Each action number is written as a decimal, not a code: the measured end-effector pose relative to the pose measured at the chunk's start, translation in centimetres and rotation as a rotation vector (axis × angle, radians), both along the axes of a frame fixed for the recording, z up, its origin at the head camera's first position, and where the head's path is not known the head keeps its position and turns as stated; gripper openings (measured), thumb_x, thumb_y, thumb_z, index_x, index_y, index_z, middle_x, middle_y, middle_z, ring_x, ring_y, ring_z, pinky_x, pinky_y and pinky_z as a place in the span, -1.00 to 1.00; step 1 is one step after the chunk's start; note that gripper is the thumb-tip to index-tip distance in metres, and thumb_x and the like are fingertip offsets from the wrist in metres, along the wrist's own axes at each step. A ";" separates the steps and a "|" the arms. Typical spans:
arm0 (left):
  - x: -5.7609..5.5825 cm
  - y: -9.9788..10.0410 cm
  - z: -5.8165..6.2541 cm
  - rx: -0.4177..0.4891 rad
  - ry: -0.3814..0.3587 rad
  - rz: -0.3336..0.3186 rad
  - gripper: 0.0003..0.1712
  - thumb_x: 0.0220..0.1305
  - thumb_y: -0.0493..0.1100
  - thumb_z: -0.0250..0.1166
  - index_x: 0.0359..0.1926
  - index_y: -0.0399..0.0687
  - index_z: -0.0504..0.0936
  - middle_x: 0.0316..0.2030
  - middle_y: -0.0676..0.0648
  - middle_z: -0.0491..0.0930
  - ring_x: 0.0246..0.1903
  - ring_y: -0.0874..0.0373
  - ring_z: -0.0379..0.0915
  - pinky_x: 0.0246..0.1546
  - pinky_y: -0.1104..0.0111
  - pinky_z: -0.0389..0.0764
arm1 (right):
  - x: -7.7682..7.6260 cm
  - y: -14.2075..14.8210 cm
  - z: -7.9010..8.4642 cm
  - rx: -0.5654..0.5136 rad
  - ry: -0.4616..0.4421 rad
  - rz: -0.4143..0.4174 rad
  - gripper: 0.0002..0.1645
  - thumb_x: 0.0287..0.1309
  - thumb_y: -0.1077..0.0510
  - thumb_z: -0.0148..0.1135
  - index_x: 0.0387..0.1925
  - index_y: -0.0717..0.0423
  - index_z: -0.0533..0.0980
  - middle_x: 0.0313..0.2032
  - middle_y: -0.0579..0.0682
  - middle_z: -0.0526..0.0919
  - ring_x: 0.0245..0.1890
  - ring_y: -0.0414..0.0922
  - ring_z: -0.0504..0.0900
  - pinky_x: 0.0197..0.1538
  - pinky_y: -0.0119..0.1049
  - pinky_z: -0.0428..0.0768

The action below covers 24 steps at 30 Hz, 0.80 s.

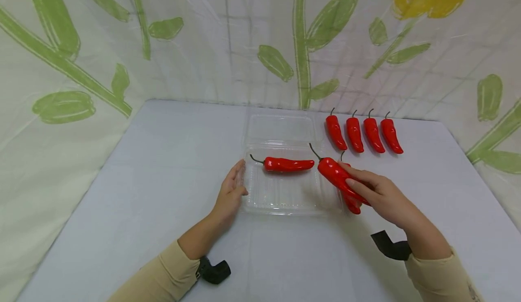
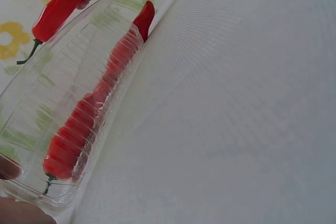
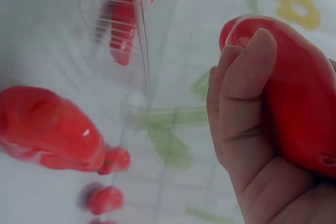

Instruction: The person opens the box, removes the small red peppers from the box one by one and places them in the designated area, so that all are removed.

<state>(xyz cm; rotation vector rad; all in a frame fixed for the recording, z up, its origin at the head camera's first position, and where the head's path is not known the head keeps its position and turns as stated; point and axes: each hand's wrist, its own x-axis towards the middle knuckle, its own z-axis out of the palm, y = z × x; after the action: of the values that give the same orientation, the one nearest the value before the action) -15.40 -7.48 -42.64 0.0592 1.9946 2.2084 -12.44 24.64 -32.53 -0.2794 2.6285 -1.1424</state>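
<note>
A clear plastic clamshell container [image 1: 281, 198] lies with its lid folded back on the white table. Inside it, toward the back, one red chili pepper [image 1: 286, 164] lies crosswise, stem to the left. My left hand [image 1: 229, 193] grips the container's left wall between thumb and fingers; the wall and the pepper behind it show in the left wrist view. Over the container's right side, my right hand [image 1: 380, 193] holds another red chili pepper [image 1: 335, 173], its green stem pointing up and left. Beneath that hand, partly hidden, a third chili pepper [image 1: 353, 205] lies on the table beside the container.
Several red chili peppers [image 1: 372, 134] stand in a row at the table's back right, stems toward the wall. The container's flat lid [image 1: 281, 128] reaches toward the back edge. A pale sheet [image 1: 211, 44] with painted flowers hangs behind the table [image 1: 171, 157].
</note>
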 end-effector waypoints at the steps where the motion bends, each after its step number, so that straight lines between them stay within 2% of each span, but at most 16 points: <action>1: 0.0 0.0 0.0 0.001 0.002 -0.001 -0.11 -0.03 -0.54 -0.21 0.43 -0.16 -0.05 0.47 -0.05 -0.13 0.47 0.12 -0.31 0.44 0.19 -0.17 | 0.1 0.3 -0.1 -0.009 0.005 -0.011 -0.37 0.29 0.00 -0.02 0.37 -0.07 0.17 0.11 0.20 0.45 -0.04 0.03 0.42 -0.25 -0.33 0.62; 7: -0.1 0.0 -0.3 0.013 0.012 -0.007 -0.12 -0.03 -0.55 -0.21 0.43 -0.19 -0.05 0.47 -0.08 -0.13 0.47 0.10 -0.32 0.44 0.18 -0.18 | 0.3 2.0 -1.0 -0.067 0.060 -0.068 -0.39 0.33 0.03 -0.07 0.38 -0.03 0.15 -0.13 0.09 0.50 -0.35 -0.09 0.55 -0.34 -0.36 0.61; 10: -0.2 0.1 -0.3 0.015 0.011 -0.010 -0.12 -0.02 -0.55 -0.21 0.43 -0.18 -0.05 0.47 -0.07 -0.13 0.47 0.11 -0.32 0.44 0.19 -0.19 | 0.3 3.1 -1.5 -0.064 0.043 -0.122 -0.37 0.34 0.00 -0.11 0.39 -0.02 0.11 -0.10 0.11 0.48 -0.36 -0.15 0.57 -0.32 -0.35 0.62; 15: -0.2 0.1 -0.3 0.016 0.011 -0.007 -0.11 -0.03 -0.55 -0.21 0.42 -0.18 -0.05 0.47 -0.08 -0.12 0.47 0.09 -0.31 0.44 0.18 -0.18 | 0.1 4.4 -2.2 -0.028 -0.012 -0.242 -0.31 0.35 -0.10 -0.19 0.43 -0.02 -0.01 -0.07 0.27 0.45 -0.36 -0.15 0.57 -0.32 -0.34 0.62; 20: -0.2 0.0 -0.3 0.006 0.011 -0.002 -0.12 -0.02 -0.55 -0.21 0.43 -0.19 -0.05 0.47 -0.09 -0.11 0.46 0.07 -0.29 0.44 0.16 -0.16 | -0.3 5.0 -2.9 -0.044 -0.059 -0.320 -0.24 0.36 -0.15 -0.28 0.43 0.15 -0.06 -0.12 0.29 0.45 -0.42 -0.19 0.57 -0.34 -0.36 0.62; 24: -0.1 0.0 -0.2 0.008 0.010 -0.003 -0.12 -0.03 -0.55 -0.22 0.43 -0.19 -0.05 0.47 -0.08 -0.12 0.47 0.08 -0.30 0.44 0.17 -0.18 | -0.9 5.3 -3.7 -0.021 -0.118 -0.367 -0.18 0.34 -0.21 -0.33 0.42 0.22 -0.08 -0.09 0.28 0.44 -0.39 -0.17 0.53 -0.34 -0.34 0.59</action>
<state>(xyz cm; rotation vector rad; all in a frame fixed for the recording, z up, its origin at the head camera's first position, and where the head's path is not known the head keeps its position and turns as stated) -15.54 -7.49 -42.89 0.0738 1.9902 2.2186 -13.34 29.94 -36.23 0.2723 2.6292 -1.2501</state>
